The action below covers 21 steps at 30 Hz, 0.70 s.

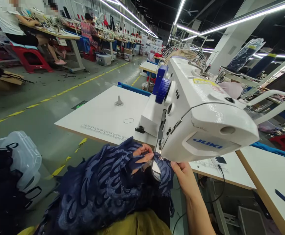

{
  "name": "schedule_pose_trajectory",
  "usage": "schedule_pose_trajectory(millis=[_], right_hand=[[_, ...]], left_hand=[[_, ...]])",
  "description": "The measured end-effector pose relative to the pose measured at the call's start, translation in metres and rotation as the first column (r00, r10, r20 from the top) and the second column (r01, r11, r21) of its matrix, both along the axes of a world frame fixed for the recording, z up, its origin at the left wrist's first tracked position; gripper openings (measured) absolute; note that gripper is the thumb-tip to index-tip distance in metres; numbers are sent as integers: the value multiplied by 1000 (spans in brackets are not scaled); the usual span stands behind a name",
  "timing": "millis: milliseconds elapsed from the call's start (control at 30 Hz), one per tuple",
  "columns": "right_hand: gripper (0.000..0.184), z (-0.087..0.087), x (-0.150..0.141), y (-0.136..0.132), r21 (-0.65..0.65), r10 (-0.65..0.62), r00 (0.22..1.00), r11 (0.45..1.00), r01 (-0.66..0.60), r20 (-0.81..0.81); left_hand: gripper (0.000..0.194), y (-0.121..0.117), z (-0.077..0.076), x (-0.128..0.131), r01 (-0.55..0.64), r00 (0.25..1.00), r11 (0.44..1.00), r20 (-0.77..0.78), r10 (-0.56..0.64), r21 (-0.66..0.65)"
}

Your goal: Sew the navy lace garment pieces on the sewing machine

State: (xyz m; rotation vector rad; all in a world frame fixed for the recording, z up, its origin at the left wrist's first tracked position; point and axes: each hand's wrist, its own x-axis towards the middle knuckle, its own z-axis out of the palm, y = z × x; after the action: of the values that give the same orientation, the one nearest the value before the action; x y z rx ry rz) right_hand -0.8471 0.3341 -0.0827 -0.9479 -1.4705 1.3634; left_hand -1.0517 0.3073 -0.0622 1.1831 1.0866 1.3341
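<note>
Navy patterned fabric (95, 186) is bunched across my lap and runs up onto the narrow arm of a white sewing machine (201, 107). My left hand (142, 155) pinches the fabric just left of the needle area, with part of the fingers behind cloth. On the other side my right hand (183, 173) grips the fabric edge between thumb and fingers, under the machine head. The cloth lies around the rounded end of the machine's arm (156, 171). The needle itself is hard to make out behind the head.
A white table (103, 107) carries a clear ruler (105, 132) and a small grey hook-like piece (119, 101). Lower left stands a clear plastic bin (26, 156) with dark fabric (2, 182). A phone (221, 160) with a cable lies at right. Co-workers sit at the far left.
</note>
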Motion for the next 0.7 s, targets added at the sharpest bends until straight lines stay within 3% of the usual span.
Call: schedule_pose_trajectory(millis=[233, 400, 600, 700], right_hand=[[33, 3, -2, 1, 57, 33, 996, 998, -28, -85], [24, 4, -3, 4, 115, 22, 998, 993, -15, -58], [19, 3, 1, 6, 190, 10, 999, 982, -1, -47], [17, 5, 5, -1, 170, 31, 998, 985, -22, -47]], left_hand=[[23, -6, 5, -11, 28, 998, 994, -45, -33, -108], [35, 0, 3, -19, 50, 992, 985, -105, -68, -162], [40, 1, -2, -26, 57, 962, 986, -254, -95, -155], [37, -5, 0, -23, 68, 969, 986, -226, -102, -155]])
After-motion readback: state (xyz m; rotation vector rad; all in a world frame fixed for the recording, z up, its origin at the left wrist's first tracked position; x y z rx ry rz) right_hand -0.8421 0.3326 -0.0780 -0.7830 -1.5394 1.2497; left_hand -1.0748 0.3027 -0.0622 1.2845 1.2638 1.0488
